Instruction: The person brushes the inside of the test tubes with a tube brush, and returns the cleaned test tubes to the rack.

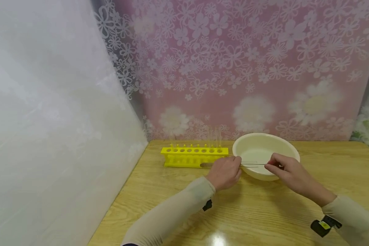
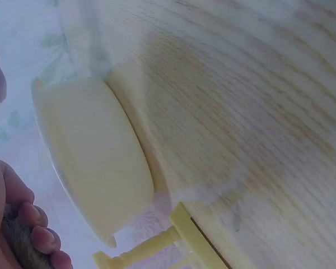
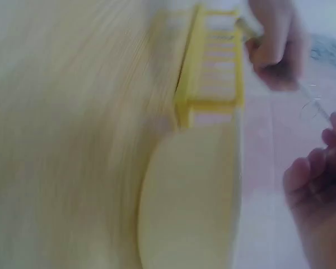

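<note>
While gripping brush [image 1: 205, 165] in left hand [image 1: 224, 173], pinching wire [image 1: 253, 164] in right hand [image 1: 290, 171], with bowl [image 1: 253, 145] near fingertips [image 1: 270, 167] — grasped, apparently not set down.

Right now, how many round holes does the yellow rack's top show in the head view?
8 round holes, in a single row running left to right along the top of the yellow rack; none looks hidden there.
</note>
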The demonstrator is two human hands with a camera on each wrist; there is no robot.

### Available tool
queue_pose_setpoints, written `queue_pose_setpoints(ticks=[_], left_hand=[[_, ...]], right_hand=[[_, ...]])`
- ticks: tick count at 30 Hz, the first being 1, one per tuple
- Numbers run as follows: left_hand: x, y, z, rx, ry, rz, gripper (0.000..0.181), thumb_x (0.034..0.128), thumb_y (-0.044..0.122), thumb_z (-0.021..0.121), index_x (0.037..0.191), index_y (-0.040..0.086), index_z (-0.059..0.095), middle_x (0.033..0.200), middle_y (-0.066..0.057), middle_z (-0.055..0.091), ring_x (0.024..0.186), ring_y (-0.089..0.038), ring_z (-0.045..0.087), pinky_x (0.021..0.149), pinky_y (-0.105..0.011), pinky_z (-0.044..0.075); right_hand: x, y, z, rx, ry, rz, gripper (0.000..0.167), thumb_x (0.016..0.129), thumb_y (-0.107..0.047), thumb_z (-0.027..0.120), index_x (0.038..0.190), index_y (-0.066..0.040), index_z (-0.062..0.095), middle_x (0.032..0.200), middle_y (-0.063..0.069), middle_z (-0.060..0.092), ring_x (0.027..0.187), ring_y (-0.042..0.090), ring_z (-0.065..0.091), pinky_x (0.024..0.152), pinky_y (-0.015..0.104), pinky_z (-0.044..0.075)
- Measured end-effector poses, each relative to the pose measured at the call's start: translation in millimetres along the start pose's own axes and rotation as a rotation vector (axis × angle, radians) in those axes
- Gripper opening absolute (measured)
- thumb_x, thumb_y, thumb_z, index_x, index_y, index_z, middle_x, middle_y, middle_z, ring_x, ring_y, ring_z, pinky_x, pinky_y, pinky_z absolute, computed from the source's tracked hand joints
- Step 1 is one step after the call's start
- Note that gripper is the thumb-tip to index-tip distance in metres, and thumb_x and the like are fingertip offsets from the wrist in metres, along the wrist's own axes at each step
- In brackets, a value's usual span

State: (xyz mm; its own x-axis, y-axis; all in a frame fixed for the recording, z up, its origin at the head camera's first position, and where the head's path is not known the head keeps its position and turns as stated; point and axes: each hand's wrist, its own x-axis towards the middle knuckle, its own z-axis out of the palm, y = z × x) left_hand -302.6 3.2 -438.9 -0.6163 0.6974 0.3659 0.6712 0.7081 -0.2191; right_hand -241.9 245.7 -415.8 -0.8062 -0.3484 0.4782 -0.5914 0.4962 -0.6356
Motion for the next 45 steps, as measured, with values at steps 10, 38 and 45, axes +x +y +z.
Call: queue_pose_setpoints(ticks=[10,38,45], left_hand=[[-8.8,3.6,5.7,0.098,0.109,0.034,0.015,0.0962,0.026,0.053,0.084,0.019,0.049,0.061,0.009,0.042,0.045,-0.003,0.034,0.037,-0.019,0.023],[-4.1,0.4,5.1,0.160,0.058,-0.056,0.035,0.0986,0.045,0.057,0.068,0.027,0.054,0.048,0.014,0.043,0.037,-0.002,0.031,0.034,-0.022,0.020],[-4.2,1.1,5.8,0.181,0.086,-0.038,0.039,0.0978,0.045,0.058,0.065,0.027,0.049,0.048,0.013,0.042,0.038,-0.003,0.031,0.034,-0.023,0.019]], right_hand=[[3.8,0,0,0.507,-0.122,0.517,0.031,0.106,-0.026,0.053,0.085,-0.003,0.049,0.067,0.000,0.044,0.057,0.021,0.046,0.056,0.035,0.047],[-2.9,10,13,-0.478,0.156,-0.608,0.028,0.107,-0.031,0.050,0.081,-0.022,0.058,0.076,-0.018,0.043,0.066,-0.010,0.027,0.055,0.009,0.027],[-9.3,7,12,0.106,-0.072,-0.061,0.026,0.101,-0.004,0.057,0.079,-0.019,0.056,0.060,-0.006,0.039,0.047,0.009,0.034,0.047,0.025,0.036]])
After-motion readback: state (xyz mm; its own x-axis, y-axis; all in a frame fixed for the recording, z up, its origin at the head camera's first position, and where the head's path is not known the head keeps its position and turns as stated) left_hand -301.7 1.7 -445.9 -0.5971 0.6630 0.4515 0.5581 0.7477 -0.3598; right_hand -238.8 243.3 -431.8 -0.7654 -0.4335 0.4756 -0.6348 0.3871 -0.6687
